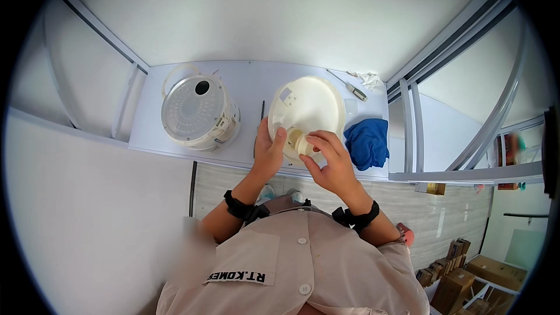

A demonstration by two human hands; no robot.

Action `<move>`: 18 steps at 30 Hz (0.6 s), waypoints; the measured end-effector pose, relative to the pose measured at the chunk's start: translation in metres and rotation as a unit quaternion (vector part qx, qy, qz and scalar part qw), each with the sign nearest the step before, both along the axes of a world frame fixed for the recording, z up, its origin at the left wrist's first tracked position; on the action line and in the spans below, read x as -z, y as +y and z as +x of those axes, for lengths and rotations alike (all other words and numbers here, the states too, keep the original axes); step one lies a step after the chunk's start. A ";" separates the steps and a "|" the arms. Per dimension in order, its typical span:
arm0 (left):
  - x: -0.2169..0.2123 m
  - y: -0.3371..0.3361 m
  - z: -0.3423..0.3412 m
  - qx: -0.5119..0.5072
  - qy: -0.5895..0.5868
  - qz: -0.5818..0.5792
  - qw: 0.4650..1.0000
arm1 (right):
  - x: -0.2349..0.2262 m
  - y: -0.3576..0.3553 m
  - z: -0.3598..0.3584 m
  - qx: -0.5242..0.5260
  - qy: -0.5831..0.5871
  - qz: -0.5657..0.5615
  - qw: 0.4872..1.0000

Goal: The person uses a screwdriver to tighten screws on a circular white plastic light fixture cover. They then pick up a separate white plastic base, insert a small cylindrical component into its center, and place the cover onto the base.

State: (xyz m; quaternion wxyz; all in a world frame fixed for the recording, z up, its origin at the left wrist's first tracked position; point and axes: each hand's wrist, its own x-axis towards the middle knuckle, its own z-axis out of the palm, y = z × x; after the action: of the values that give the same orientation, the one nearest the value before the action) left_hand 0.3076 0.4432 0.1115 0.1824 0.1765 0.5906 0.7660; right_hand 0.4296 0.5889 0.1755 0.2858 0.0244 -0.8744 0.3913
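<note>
My left hand grips the near edge of a round cream lid, holding it tilted over the pale table. My right hand pinches a small cream cylindrical part at the lid's lower rim, right next to the left thumb. To the left on the table stands a white cooker body with its perforated inner lid facing up.
A blue cloth lies at the table's right end. A screwdriver and a crumpled white rag lie at the back right. A thin dark rod lies between cooker and lid. Cardboard boxes sit on the floor at lower right.
</note>
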 end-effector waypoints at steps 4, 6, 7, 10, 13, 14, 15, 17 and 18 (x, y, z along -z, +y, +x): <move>0.005 -0.002 -0.002 0.004 0.005 -0.003 1.000 | 0.002 -0.004 -0.002 0.010 -0.023 0.002 1.000; 0.000 -0.002 0.000 0.002 0.004 0.004 1.000 | 0.002 -0.004 -0.002 0.004 -0.013 0.016 1.000; -0.001 -0.002 0.001 0.001 0.003 0.007 1.000 | 0.001 -0.005 -0.003 0.001 -0.008 0.022 1.000; -0.001 -0.004 0.001 -0.002 0.005 0.012 1.000 | 0.000 -0.007 -0.002 -0.007 -0.007 0.027 1.000; 0.000 -0.006 0.000 0.000 0.015 0.006 1.000 | 0.001 -0.009 -0.002 -0.006 -0.012 0.027 1.000; 0.000 -0.007 0.000 0.001 0.017 0.003 1.000 | 0.001 -0.010 -0.002 -0.006 -0.012 0.028 1.000; 0.000 -0.008 0.000 0.001 0.018 0.000 1.000 | 0.002 -0.010 -0.002 -0.006 -0.013 0.028 1.000; 0.001 -0.008 0.000 -0.001 0.020 0.003 1.000 | 0.001 -0.012 -0.003 0.003 -0.017 0.032 0.999; 0.001 -0.008 0.001 -0.002 0.021 0.005 1.000 | 0.000 -0.014 -0.004 0.011 -0.021 0.036 0.999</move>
State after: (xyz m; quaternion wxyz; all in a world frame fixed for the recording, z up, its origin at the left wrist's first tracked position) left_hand 0.3082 0.4349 0.1102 0.1669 0.1923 0.5910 0.7655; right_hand 0.4256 0.5749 0.1760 0.2703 0.0169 -0.8941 0.3568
